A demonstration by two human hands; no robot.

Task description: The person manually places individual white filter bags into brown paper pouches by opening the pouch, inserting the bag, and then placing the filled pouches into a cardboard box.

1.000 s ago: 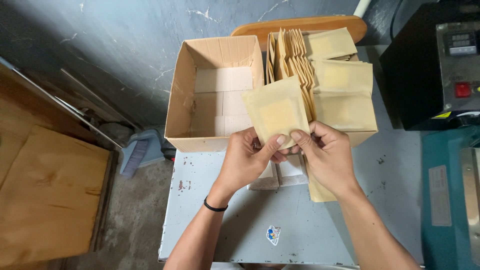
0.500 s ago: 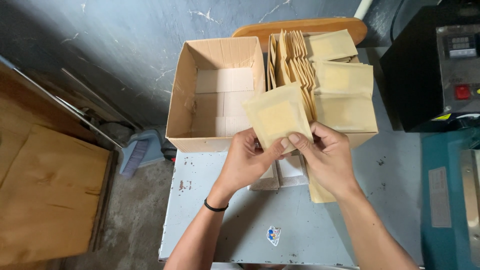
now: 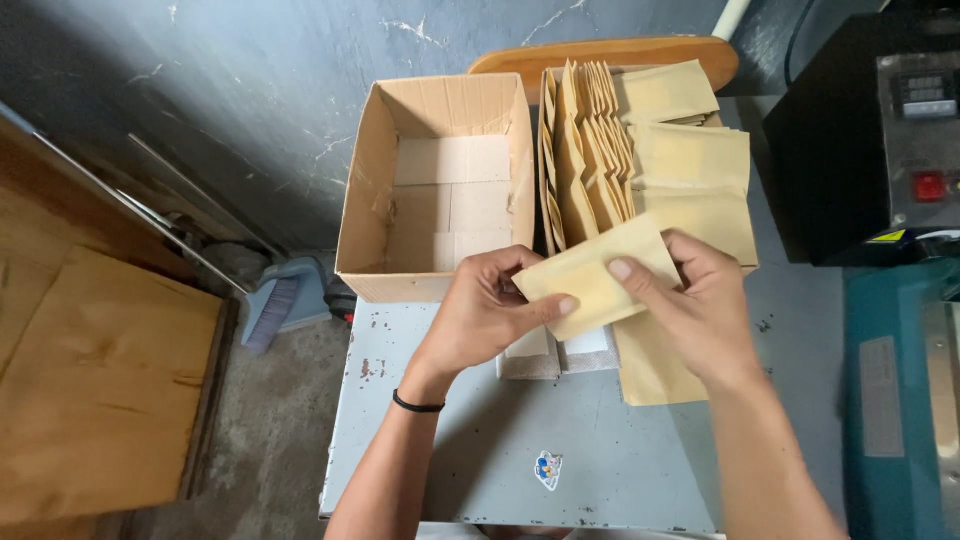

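Open brown cardboard box (image 3: 380, 200) holds only pale card pieces; both hands (image 3: 480, 310) (image 3: 700, 310) pinch flat tan paper pouch (image 3: 590, 280) above grey tabletop (image 3: 620, 460) near edge.

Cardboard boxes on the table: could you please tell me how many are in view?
2. An open box sits at the table's far left, holding only flat card pieces. A second box stands touching its right side, packed with tan envelopes that hide most of it.
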